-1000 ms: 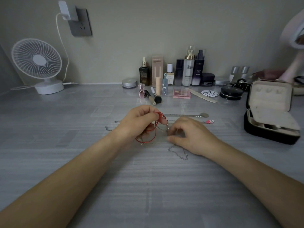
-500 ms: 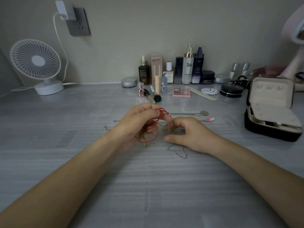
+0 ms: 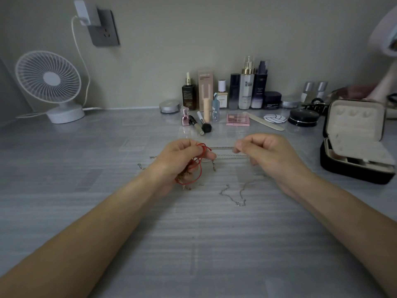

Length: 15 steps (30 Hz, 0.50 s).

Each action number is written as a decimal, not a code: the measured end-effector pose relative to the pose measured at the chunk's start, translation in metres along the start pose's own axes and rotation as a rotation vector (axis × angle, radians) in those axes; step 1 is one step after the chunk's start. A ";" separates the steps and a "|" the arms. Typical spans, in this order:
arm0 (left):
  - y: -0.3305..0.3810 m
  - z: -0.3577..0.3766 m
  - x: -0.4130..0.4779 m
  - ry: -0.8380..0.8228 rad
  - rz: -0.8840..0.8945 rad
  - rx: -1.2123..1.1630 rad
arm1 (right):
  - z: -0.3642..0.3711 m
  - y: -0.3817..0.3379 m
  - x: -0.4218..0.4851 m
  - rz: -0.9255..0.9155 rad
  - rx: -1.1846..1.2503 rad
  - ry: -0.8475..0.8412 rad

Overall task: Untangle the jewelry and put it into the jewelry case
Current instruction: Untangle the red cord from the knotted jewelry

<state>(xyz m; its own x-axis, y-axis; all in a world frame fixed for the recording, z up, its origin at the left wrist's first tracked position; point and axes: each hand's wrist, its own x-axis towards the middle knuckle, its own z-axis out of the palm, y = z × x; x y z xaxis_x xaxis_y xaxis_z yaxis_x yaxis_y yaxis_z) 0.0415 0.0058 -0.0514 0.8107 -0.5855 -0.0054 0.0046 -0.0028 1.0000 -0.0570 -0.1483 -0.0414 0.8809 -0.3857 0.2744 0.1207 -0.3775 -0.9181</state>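
My left hand grips a tangle of jewelry with a red cord bracelet looped around small gold pieces. My right hand pinches a thin silver chain that stretches taut between both hands just above the grey table. Another silver chain lies loose on the table in front of my right hand. The black jewelry case stands open at the right, its beige lining showing.
Cosmetic bottles, a pink palette, brushes, a nail file and a black compact line the back of the table. A white desk fan stands at the far left, its cord running to a wall socket.
My right hand has moved to the right and lifted, drawing the silver chain out of the tangle. My left hand keeps hold of the red cord bundle.
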 end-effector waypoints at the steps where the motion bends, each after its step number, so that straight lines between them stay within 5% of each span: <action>1: -0.001 0.000 0.001 0.004 -0.010 0.009 | -0.002 -0.001 0.000 -0.010 0.019 0.016; 7: -0.005 -0.006 0.006 0.053 -0.015 0.198 | -0.011 -0.001 0.003 -0.001 0.030 0.055; 11: -0.009 -0.012 0.009 0.144 0.180 0.751 | -0.010 0.005 0.004 -0.089 -0.187 -0.198; 15: -0.011 -0.013 0.006 0.131 0.211 0.963 | -0.014 0.010 0.009 -0.075 -0.384 -0.361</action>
<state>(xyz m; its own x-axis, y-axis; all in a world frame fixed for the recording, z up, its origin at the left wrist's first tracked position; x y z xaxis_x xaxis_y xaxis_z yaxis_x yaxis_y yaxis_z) 0.0540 0.0126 -0.0627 0.7986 -0.5557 0.2311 -0.5775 -0.5995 0.5541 -0.0540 -0.1674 -0.0436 0.9859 -0.0576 0.1572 0.0723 -0.7001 -0.7104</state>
